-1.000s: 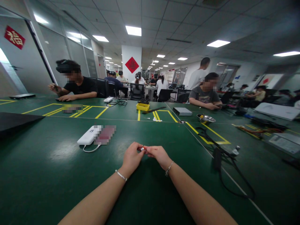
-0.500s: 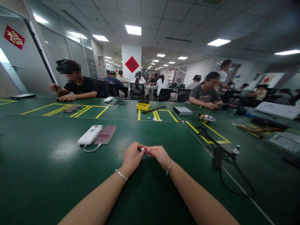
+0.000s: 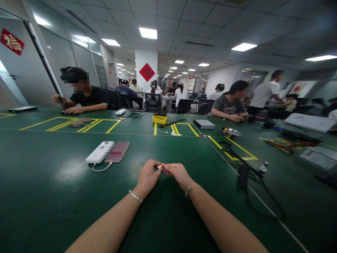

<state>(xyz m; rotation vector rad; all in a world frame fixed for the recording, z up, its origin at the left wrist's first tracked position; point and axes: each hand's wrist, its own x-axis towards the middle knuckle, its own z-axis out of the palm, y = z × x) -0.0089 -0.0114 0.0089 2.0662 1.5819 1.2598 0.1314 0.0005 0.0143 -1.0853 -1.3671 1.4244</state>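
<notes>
green table (image 3: 47,207); landmark: white power bank (image 3: 98,153). to its right, the left hand (image 3: 147,175) pinches a small shiny object (image 3: 159,167), fingertips nearly together. right hand (image 3: 180,174) meets it there, fingers drawn in; cannot tell its grip.

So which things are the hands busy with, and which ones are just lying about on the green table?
In use, it seems:
- shiny bit, too small to name, at the fingertips of the left hand and right hand

Probably just lying about:
- power bank
- white cable
- yellow tray
- grey box
- metal bowl
</notes>
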